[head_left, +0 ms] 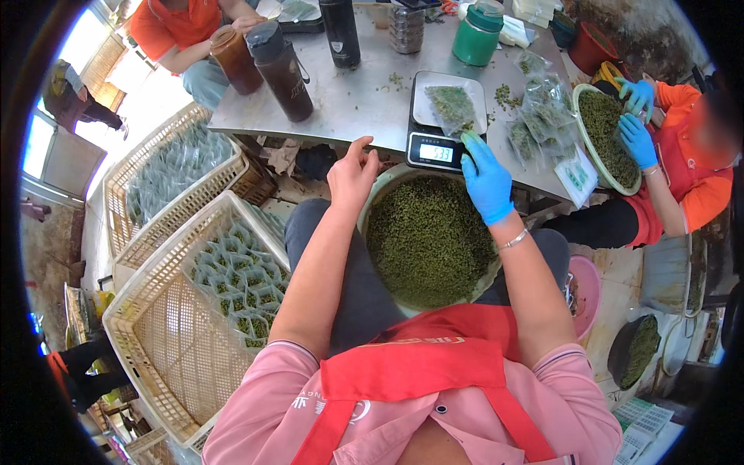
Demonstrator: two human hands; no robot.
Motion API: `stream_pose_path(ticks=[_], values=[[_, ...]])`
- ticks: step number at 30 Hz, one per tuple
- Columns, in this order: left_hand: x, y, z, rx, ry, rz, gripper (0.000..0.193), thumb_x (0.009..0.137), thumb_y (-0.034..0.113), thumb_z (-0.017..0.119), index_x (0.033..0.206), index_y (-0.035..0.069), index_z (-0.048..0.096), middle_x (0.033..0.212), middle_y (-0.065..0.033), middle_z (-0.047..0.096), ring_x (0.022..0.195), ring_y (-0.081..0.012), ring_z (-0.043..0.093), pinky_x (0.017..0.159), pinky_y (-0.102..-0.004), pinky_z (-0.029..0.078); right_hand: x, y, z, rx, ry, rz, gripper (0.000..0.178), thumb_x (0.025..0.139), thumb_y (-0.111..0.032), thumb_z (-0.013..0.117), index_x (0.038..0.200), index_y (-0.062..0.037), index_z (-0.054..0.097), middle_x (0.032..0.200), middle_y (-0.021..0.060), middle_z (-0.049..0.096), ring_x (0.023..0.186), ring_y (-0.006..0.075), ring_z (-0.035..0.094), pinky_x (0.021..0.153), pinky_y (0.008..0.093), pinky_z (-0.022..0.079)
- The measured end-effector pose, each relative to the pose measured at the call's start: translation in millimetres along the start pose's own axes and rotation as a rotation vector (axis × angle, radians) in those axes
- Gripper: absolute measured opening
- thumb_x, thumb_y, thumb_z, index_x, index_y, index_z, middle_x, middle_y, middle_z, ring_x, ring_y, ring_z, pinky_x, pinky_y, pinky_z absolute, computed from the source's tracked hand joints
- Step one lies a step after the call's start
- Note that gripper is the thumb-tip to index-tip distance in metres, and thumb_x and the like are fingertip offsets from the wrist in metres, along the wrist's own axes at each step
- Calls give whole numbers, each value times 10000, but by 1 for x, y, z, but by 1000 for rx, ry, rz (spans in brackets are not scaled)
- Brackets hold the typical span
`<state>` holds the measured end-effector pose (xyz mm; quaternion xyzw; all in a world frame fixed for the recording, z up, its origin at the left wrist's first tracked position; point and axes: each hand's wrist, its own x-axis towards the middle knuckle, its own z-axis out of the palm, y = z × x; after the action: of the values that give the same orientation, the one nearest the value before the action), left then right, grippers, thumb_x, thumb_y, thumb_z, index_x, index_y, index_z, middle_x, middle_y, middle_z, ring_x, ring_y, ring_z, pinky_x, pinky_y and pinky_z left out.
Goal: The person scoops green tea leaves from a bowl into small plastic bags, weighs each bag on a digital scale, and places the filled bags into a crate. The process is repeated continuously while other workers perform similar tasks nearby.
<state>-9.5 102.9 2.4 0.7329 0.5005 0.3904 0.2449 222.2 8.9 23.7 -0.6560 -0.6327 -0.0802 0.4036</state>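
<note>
A digital kitchen scale [435, 152] with a lit display stands at the table's near edge. On its pan lies a clear plastic bag of green peppercorns [449, 107]. My right hand [488, 180], in a blue glove, has its fingertips closed at the bag's lower right corner. My left hand [353, 177] is bare and raised left of the scale, its fingers loosely bent and apart, with nothing visible in them. Between my knees sits a wide tub [377, 188] heaped with loose green peppercorns [432, 240].
Several filled bags [546, 116] lie right of the scale. Dark bottles [279, 74] and a green jar [478, 35] stand on the metal table [372, 97]. Crates [147, 341] with bags are at my left. A gloved co-worker [682, 159] handles a basin [632, 186]; another person sits far left.
</note>
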Motion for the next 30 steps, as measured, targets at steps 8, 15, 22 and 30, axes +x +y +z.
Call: stream_pose_path(ticks=[8, 15, 22, 30], values=[[2, 10, 13, 132, 75, 158, 344, 783, 258, 673, 1096, 142, 594, 795, -46, 683, 715, -264, 657, 636, -369, 511, 62, -10, 19, -303, -188, -105, 175, 870, -184, 523, 1012, -149, 620, 1167, 81, 583, 773, 297, 642, 616, 399, 525], [15, 17, 7, 314, -127, -155, 588, 666, 318, 758, 1162, 110, 520, 854, -136, 671, 779, -317, 652, 651, -428, 497, 55, -111, 7, -154, -374, -303, 196, 788, -172, 619, 969, -98, 633, 1065, 101, 616, 803, 289, 632, 663, 380, 514], [3, 9, 1, 226, -108, -14, 601, 680, 285, 744, 1198, 109, 494, 946, -145, 660, 889, -295, 639, 719, -413, 487, 43, -101, 48, -178, -676, -77, 149, 773, -111, 577, 911, -85, 628, 927, 139, 617, 756, 335, 618, 646, 419, 506], [0, 10, 4, 282, -108, -9, 566, 681, 225, 744, 1185, 148, 500, 876, -132, 662, 782, -338, 640, 642, -434, 484, 29, -104, 38, -119, -496, -115, 378, 801, -92, 544, 1178, -93, 570, 1192, 134, 586, 809, 335, 641, 691, 407, 534]])
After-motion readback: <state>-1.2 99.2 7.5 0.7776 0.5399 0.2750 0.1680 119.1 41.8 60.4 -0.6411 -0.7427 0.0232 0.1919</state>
